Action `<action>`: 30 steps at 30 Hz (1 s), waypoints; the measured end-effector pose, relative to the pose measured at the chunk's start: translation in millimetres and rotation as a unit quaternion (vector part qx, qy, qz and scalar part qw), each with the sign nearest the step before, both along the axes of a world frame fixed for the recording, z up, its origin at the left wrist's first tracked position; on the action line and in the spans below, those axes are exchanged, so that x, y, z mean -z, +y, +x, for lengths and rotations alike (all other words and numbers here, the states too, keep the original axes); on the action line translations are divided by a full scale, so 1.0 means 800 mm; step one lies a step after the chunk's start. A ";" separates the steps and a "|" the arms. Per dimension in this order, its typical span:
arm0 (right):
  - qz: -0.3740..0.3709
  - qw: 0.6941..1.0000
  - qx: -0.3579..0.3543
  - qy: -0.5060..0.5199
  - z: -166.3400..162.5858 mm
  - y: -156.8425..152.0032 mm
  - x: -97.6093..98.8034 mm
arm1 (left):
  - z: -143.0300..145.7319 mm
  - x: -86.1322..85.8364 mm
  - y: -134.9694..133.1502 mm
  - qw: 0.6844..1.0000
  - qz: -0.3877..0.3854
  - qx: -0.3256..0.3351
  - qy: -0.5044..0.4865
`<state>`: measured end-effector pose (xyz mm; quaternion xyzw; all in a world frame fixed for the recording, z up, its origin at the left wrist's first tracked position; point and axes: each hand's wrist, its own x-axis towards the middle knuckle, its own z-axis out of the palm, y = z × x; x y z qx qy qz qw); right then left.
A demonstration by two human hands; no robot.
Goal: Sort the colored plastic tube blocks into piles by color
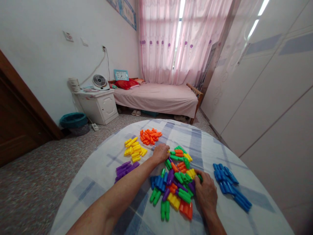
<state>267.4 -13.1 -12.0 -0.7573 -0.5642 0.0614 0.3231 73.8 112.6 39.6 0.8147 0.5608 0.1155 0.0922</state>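
Observation:
A mixed heap of small plastic pegs in several colours lies on the round table under a white and blue checked cloth. My left hand reaches to the heap's far edge, fingers curled on a yellow peg. My right hand rests at the heap's right side, its fingers closed on a green peg. Sorted piles lie around: orange pegs at the far side, yellow pegs to the left, purple pegs nearer left, blue pegs on the right.
Beyond the table stand a bed with a pink cover, a white bedside cabinet with a small fan, and a teal basin on the floor. White wardrobe doors line the right wall.

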 end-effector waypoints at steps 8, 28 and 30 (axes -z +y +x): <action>0.004 1.000 0.002 0.006 -0.002 -0.001 -0.001 | -0.079 -0.034 -0.020 0.993 0.076 -0.032 -0.079; 0.007 1.000 0.001 -0.006 -0.004 -0.001 -0.003 | -0.220 -0.001 -0.061 0.923 0.085 -0.291 -0.238; 0.014 1.000 0.001 0.000 -0.005 -0.001 -0.002 | -0.185 -0.009 -0.089 0.920 0.103 -0.230 -0.299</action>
